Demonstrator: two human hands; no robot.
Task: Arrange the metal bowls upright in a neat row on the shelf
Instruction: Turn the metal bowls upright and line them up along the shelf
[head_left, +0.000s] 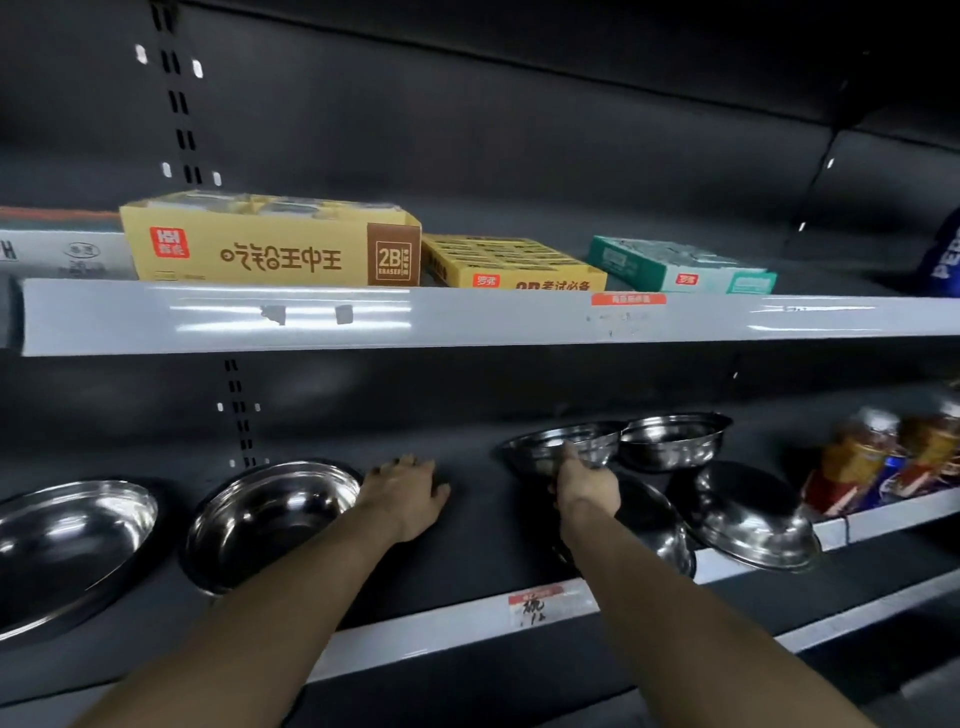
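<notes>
Two metal bowls stand upright on the dark lower shelf (467, 551): one at the far left (62, 540), one beside it (270, 519). My left hand (410, 493) lies flat on the shelf just right of that second bowl, fingers apart, holding nothing. My right hand (584, 480) grips the near rim of a tilted bowl (556, 447), lifted above an upside-down bowl (654, 519). Another upright bowl (672, 441) rests on a second upside-down bowl (748, 514) at the right.
The upper shelf (467, 322) holds a yellow eraser carton (270, 241), a flatter yellow box (514, 265) and a green box (680, 265). Orange-labelled bottles (862, 462) stand at the lower shelf's right end. A price tag (535, 605) hangs on the front edge.
</notes>
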